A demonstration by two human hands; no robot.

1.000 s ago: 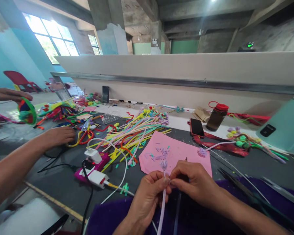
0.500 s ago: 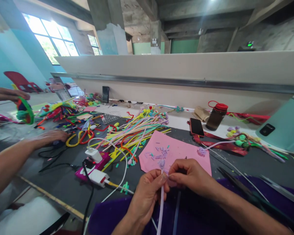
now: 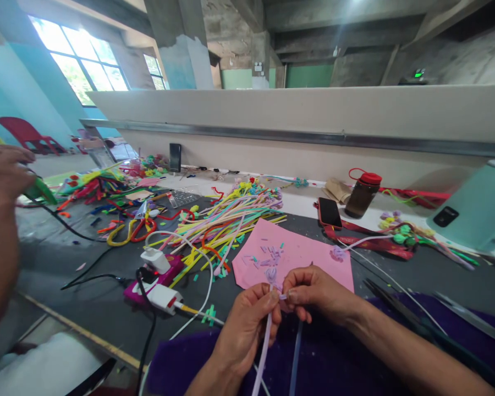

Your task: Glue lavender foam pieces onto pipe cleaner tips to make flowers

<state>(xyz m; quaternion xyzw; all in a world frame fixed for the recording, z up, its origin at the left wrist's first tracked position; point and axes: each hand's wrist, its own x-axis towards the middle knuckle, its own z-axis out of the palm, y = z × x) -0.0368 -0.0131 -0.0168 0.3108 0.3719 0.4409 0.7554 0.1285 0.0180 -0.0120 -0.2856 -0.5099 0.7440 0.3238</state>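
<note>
My left hand is closed around a long pale-lilac pipe cleaner, which stands nearly upright with its lower end hanging toward me. A small looped lilac bud tops this stem, just above my thumb. Close beside it, my right hand pinches a short lilac pipe-cleaner piece at the stem; where that piece joins is hidden by fingers. Beyond both hands lies a pink sheet scattered with short lilac and green clippings. A finished-looking lilac flower on a stem rests at its right edge.
Left of the sheet lie a pipe-cleaner pile, a magenta power strip with cables and yellow-red scissors. Long scissors lie at right, below a phone and bottle. A co-worker's arm reaches in at left.
My right hand has drawn slightly away from the left, exposing the short lilac piece between them. The co-worker's lower hand has left the table, and their arm is raised at left.
</note>
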